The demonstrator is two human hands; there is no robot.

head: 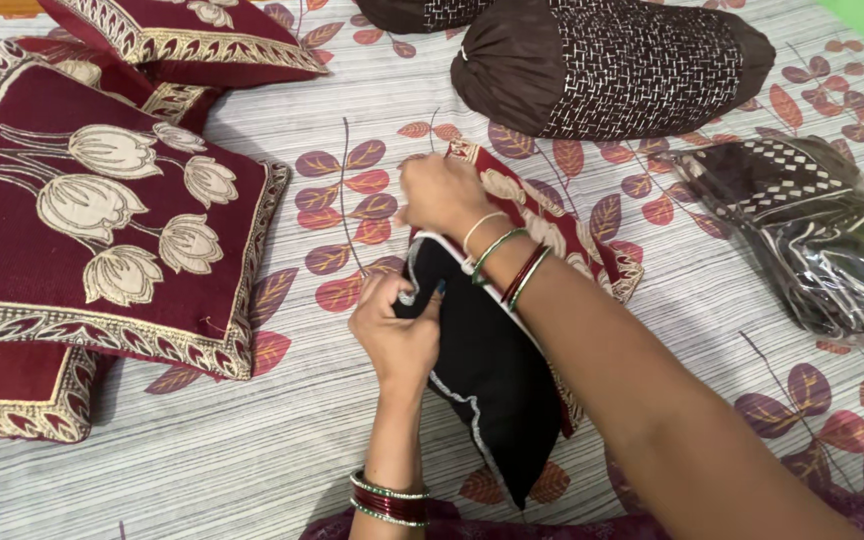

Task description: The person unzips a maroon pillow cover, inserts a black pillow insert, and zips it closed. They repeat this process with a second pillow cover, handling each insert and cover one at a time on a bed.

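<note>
Your left hand [397,335] is nearest, fingers closed on the upper edge of a black cushion insert [487,375] with a white-stitched seam, at the centre of the bed. Your right hand [442,192] reaches farther in, fingers curled shut on the maroon cushion cover [552,225], embroidered cream, which the insert partly enters. Both lie on a ribbed grey bedsheet [252,440] printed with red and purple leaves. Left: a stack of maroon cushions [102,220] with cream tulip embroidery and patterned borders. Far right: a brown cylindrical bolster [612,65] with white lattice stitching. Right: a clear plastic package [822,245] holding dark patterned fabric.
</note>
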